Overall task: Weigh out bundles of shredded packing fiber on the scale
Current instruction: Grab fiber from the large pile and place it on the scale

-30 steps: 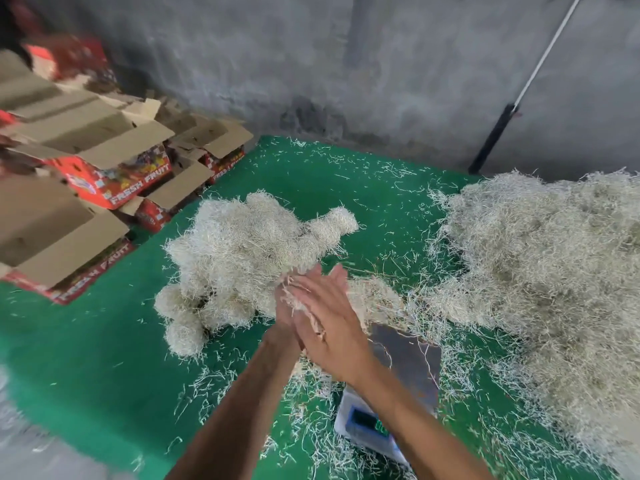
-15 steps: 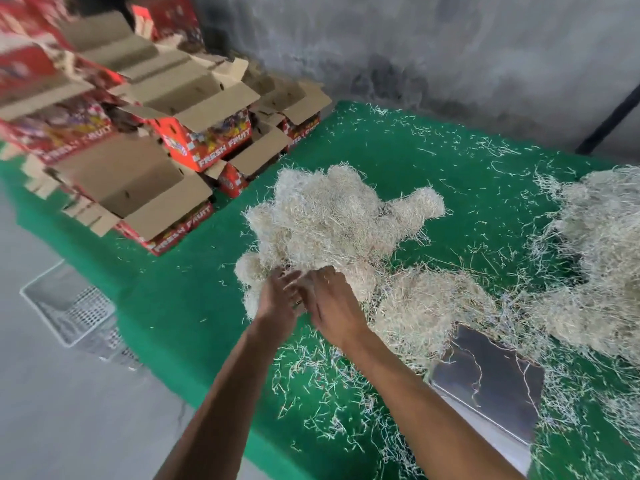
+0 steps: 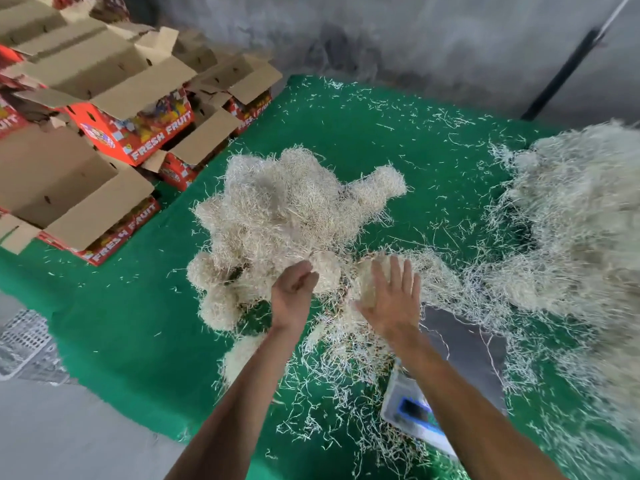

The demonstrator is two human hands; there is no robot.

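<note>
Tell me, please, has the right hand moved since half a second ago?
Yes: the right hand has parted from the left hand, shifting toward the scale.

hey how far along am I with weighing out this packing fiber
Done: a heap of rounded bundles sits mid-table. In hand: nothing is on the scale platform but a few stray strands; your left hand hangs loosely curled at the heap's edge, and your right hand lies flat over a small clump. Left: the big loose pile on the right looks unweighed, so plenty remains.
</note>
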